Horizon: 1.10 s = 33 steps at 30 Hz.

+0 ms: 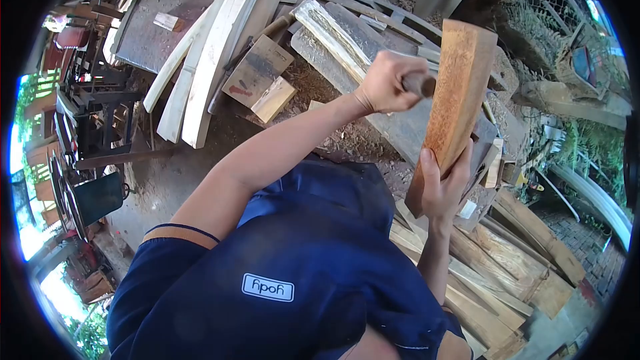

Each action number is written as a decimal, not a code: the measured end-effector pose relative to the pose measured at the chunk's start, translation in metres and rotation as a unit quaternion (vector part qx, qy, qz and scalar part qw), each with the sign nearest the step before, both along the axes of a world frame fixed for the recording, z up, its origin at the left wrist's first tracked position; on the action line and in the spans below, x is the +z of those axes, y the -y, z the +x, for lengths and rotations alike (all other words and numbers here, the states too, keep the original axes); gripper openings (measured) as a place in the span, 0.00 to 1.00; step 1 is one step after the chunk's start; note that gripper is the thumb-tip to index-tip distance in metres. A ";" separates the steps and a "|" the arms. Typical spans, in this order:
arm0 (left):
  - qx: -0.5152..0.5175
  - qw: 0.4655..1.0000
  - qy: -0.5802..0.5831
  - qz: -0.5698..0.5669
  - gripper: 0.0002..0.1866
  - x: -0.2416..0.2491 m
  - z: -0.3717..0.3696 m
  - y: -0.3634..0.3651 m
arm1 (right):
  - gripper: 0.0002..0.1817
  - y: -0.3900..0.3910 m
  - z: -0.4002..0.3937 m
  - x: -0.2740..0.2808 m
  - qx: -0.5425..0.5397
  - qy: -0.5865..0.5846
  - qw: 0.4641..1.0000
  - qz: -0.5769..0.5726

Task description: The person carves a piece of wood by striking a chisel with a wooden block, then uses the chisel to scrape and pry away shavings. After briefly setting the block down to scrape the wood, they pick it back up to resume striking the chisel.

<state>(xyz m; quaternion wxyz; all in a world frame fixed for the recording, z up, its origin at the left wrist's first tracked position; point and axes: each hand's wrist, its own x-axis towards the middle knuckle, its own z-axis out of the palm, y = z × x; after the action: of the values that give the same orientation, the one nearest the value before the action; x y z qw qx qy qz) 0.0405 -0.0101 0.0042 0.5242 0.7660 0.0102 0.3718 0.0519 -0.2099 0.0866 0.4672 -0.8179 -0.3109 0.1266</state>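
My left hand [393,83] is closed in a fist around a round wooden handle [420,85], whose blunt end points toward the timber at the right. The rest of that tool is hidden behind the fist. A thick, slightly curved block of brown timber [457,83] stands tilted in front of me. Near its lower end my right hand [445,183] grips it, thumb on the near face and fingers around the right edge. The handle's end lies close beside the timber's left edge in this view. Below both hands are a grey board [400,130] and wood shavings [357,137].
Long pale planks [223,60] lean at the left, near a squared wood block [259,72] and a smaller offcut [274,100]. Stacked boards [513,267] lie at lower right. A dark green seat [99,198] stands far left.
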 end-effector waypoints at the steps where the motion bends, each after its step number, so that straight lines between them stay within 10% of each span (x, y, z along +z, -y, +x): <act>1: 0.019 0.999 -0.008 -0.034 0.09 0.001 0.000 -0.007 | 0.22 0.001 0.000 -0.007 -0.002 0.002 1.000 0.018; 10: 0.095 0.896 0.055 -0.430 0.17 0.016 -0.001 -0.087 | 0.23 0.005 -0.006 -0.022 -0.034 -0.002 0.999 0.016; 27: 0.082 0.984 -0.042 -0.151 0.15 0.010 0.003 -0.030 | 0.29 0.003 -0.007 -0.012 -0.042 -0.022 0.999 0.026; 33: 0.066 0.997 -0.019 -0.021 0.07 0.000 0.007 0.006 | 0.31 -0.007 -0.006 0.004 0.021 -0.067 0.933 0.353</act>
<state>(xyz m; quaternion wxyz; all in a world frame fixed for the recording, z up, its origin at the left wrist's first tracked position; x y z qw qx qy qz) 0.0474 -0.0158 0.0046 0.5141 0.7594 0.0789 0.3908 0.0463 -0.2029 0.0902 0.7431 -0.5827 -0.3207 0.0731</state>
